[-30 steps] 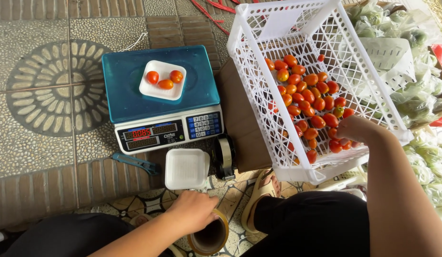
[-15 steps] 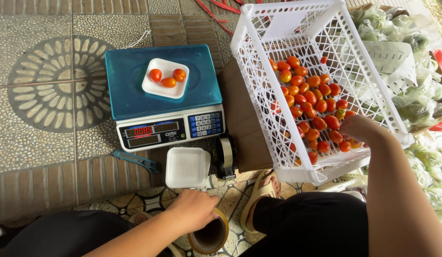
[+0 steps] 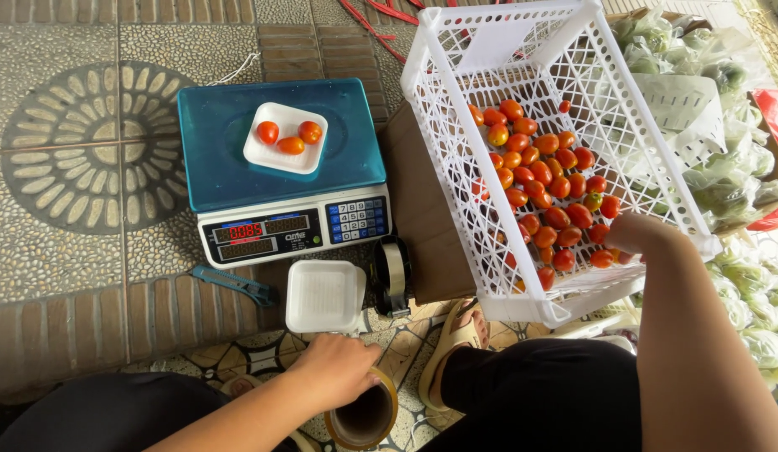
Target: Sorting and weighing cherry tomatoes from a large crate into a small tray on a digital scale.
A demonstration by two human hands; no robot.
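- Little has moved since the earlier frame: the right hand [image 3: 636,233] is still kept inside the tilted white plastic crate [image 3: 456,142], among small red-orange tomatoes [image 3: 544,180]; its fingers are hidden, so their state cannot be told.
- The left hand [image 3: 334,370] is rested, fingers curled, on a brown tape roll [image 3: 364,416] on the floor.
- Three tomatoes are carried in a white foam tray [image 3: 285,139] on the blue electronic scale [image 3: 276,167].

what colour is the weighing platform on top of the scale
Teal blue; the scale shows best in the head view, with a white tray of tomatoes on it.

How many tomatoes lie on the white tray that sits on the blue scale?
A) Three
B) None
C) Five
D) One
A: the white tray on the blue scale holds three tomatoes, two red and one more orange, set close together.
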